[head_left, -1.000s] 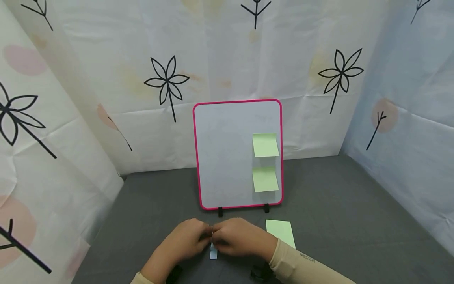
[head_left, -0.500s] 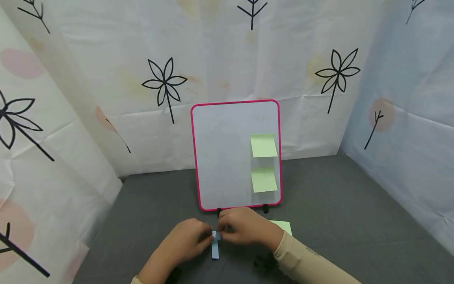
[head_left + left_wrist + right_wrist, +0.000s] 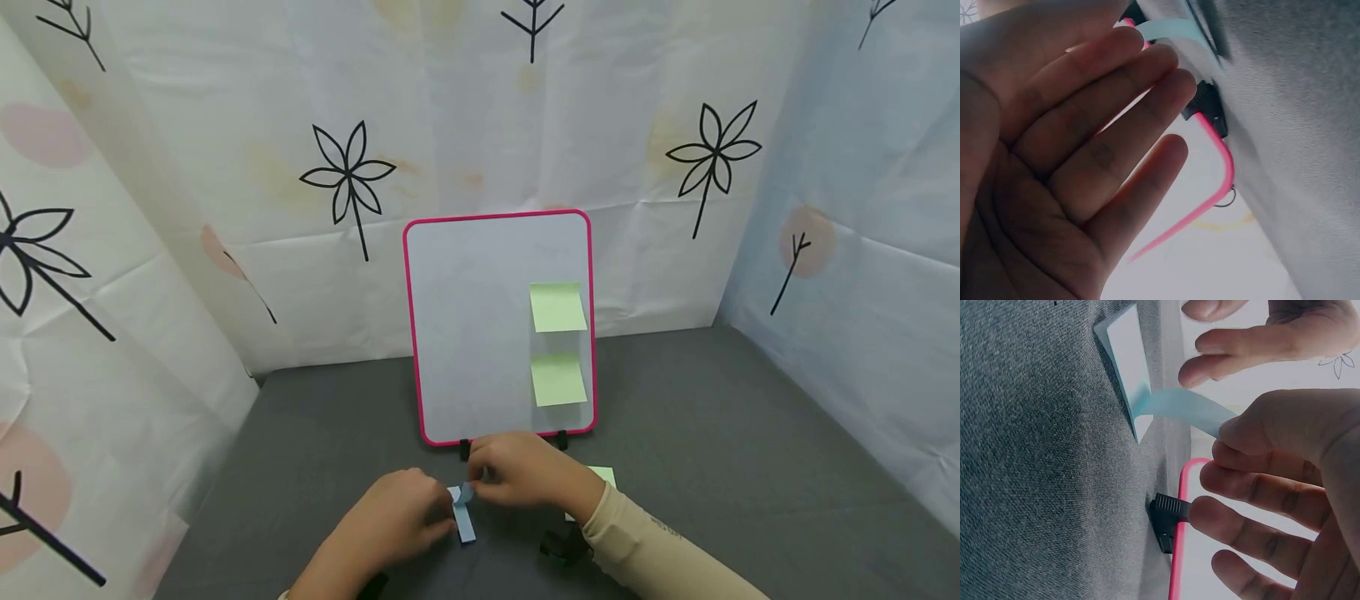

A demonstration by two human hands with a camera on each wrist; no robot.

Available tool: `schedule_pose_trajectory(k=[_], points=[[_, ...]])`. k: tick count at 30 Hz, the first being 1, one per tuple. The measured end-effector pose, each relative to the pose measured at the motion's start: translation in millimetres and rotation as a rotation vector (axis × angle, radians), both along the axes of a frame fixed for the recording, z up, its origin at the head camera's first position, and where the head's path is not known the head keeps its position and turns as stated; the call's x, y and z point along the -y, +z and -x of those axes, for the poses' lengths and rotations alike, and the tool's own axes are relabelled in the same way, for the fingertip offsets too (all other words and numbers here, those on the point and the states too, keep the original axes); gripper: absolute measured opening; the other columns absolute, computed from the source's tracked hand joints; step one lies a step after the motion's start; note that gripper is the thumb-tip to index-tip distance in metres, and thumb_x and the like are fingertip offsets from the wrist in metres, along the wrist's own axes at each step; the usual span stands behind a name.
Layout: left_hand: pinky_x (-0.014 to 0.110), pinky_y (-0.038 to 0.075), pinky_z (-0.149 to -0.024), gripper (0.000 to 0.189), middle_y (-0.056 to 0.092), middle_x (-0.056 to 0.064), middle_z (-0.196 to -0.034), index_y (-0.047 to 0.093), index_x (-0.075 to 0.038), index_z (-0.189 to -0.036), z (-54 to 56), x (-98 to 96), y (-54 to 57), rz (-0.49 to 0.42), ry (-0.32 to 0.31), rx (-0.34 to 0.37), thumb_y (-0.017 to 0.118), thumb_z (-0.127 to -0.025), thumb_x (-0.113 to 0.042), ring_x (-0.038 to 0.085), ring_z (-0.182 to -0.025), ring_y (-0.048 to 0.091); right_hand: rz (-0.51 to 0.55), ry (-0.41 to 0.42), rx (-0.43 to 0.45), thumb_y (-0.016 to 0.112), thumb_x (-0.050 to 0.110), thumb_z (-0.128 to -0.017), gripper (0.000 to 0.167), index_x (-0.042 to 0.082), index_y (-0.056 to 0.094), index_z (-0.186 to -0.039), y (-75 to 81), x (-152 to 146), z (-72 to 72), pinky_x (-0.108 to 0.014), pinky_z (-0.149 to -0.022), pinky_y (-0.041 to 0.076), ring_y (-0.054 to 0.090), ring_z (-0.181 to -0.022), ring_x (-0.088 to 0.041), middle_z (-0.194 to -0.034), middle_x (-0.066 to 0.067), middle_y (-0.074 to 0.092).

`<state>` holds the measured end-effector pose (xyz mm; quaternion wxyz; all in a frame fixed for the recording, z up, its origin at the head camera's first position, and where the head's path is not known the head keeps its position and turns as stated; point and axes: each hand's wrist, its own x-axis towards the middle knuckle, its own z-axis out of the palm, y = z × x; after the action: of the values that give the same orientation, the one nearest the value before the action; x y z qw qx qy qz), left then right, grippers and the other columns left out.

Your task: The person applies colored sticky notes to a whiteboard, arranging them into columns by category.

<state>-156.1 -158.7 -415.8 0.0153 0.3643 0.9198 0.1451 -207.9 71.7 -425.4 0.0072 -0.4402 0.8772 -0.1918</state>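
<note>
A narrow block of light-blue sticky notes lies on the grey table between my hands. My right hand pinches the loose end of its top sticky note between thumb and forefinger. That note curves up off the block, its other end still stuck down near the block's far end, as the right wrist view shows. To the left of the block is my left hand, its fingers relaxed and apart from the block in the right wrist view. The left wrist view shows its palm holding nothing.
A pink-framed whiteboard stands behind the hands on black feet. Two green sticky notes, one upper and one lower, hang on its right side. Another green sheet and a black object lie partly hidden by the right arm.
My right hand has drawn up and away to the right, lifting the top blue note into a curl. My left hand's fingers have come off the block, which has turned slightly.
</note>
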Motion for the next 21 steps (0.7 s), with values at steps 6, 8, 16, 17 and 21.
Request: schedule_pose_trajectory(k=[6, 8, 16, 17, 21], points=[[0.016, 0.043, -0.057, 0.012, 0.067, -0.020, -0.070, 0.081, -0.022, -0.081, -3.9, -4.0, -2.3, 0.011, -0.071, 0.062, 0.089, -0.082, -0.014, -0.007, -0.061, 0.048, 0.001, 0.007, -0.004, 0.074, 0.016, -0.095, 0.009, 0.021, 0.078, -0.089, 0.5, 0, -0.1, -0.012, -0.069, 0.045, 0.054, -0.074, 0.001, -0.087, 0.010, 0.069], [0.015, 0.043, -0.058, 0.013, 0.067, -0.021, -0.071, 0.081, -0.022, -0.081, -4.3, -5.6, -6.4, 0.015, -0.079, 0.068, 0.090, -0.081, -0.013, -0.007, -0.062, 0.049, 0.001, 0.011, -0.013, 0.074, 0.016, -0.095, 0.009, 0.021, 0.077, -0.088, -0.3, 0, 0.0, -0.011, -0.068, 0.044, 0.053, -0.073, 0.002, -0.086, 0.009, 0.069], [0.013, 0.043, -0.057, 0.016, 0.064, -0.022, -0.066, 0.078, -0.022, -0.075, -4.6, -10.0, -14.9, 0.013, -0.088, 0.061, 0.090, -0.082, -0.013, -0.007, -0.059, 0.047, 0.006, 0.014, -0.021, 0.073, 0.016, -0.094, 0.011, 0.022, 0.076, -0.087, -2.9, -1, 1.3, -0.011, -0.066, 0.042, 0.050, -0.072, 0.004, -0.086, 0.008, 0.069], [0.014, 0.043, -0.057, 0.016, 0.065, -0.021, -0.067, 0.078, -0.022, -0.076, -4.6, -10.5, -14.8, 0.011, -0.090, 0.061, 0.090, -0.082, -0.013, -0.007, -0.059, 0.048, 0.005, 0.013, -0.016, 0.073, 0.015, -0.095, 0.011, 0.022, 0.076, -0.087, -2.4, -1, 1.5, -0.011, -0.066, 0.042, 0.050, -0.072, 0.004, -0.086, 0.008, 0.069], [0.013, 0.041, -0.055, 0.017, 0.063, -0.021, -0.065, 0.078, -0.022, -0.074, -4.5, -11.6, -14.5, 0.008, -0.076, 0.071, 0.090, -0.081, -0.013, -0.007, -0.057, 0.046, 0.019, 0.007, -0.015, 0.073, 0.012, -0.094, 0.011, 0.021, 0.077, -0.088, -0.7, -4, 2.5, -0.013, -0.067, 0.045, 0.054, -0.073, 0.001, -0.086, 0.009, 0.067]])
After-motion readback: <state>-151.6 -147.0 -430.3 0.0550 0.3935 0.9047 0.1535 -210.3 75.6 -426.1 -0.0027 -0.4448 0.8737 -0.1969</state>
